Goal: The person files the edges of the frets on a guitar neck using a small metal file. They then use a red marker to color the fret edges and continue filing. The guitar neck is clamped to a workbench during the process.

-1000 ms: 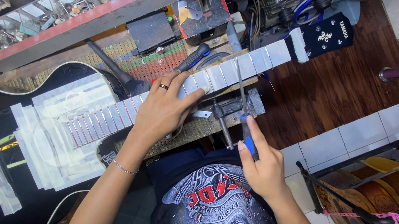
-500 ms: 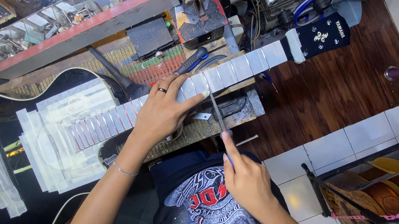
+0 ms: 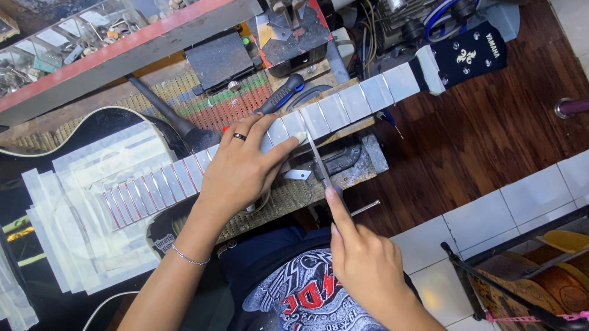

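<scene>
While the left hand point(image 3: 239, 170) presses flat on the taped guitar neck point(image 3: 332, 110) — steadying it — the right hand point(image 3: 365, 262) grips a slim metal file point(image 3: 319, 163) against a fret.

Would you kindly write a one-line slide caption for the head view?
Left hand steadies a tape-masked guitar neck while the right hand draws a slim file across it.

A guitar neck point(image 3: 332, 110) lies slantwise across the desk point(image 3: 355, 167), its headstock point(image 3: 468, 56) jutting past the desk's right end over the floor point(image 3: 455, 156) and its body point(image 3: 28, 176) to the left. The left hand point(image 3: 237, 169) rests on the neck, and the right hand point(image 3: 365, 262), nearer the person, holds a thin file point(image 3: 319, 163) against the neck's near edge. Behind the neck lie a screwdriver point(image 3: 281, 94) and a machine point(image 3: 293, 6), with a guitar rack point(image 3: 567, 285) on the floor at far right.
</scene>
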